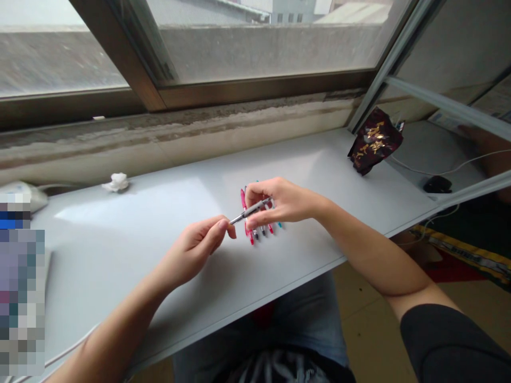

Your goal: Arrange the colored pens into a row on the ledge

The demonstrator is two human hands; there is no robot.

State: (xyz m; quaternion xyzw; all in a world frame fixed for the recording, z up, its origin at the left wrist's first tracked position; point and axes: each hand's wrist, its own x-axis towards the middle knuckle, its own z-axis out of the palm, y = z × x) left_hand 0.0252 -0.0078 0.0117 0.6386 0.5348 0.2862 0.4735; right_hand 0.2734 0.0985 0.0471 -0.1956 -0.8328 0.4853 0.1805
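Above the grey desk, a grey pen (251, 210) is held at a slant between my two hands. My left hand (203, 239) pinches its lower left end between thumb and fingers. Around the upper right end, my right hand (279, 202) has its thumb and fingers closed. Beneath my right hand several pens lie side by side on the desk, among them a red pen (250, 236), with red, black and teal ends showing. My right hand hides the middle of these pens.
On the grey desk (151, 250), a crumpled white tissue (117, 182) lies at the back left. A dark snack bag (375, 141) stands at the back right by a metal frame. A black mouse (437, 184) and cables are beyond it. Window and sill run along the back.
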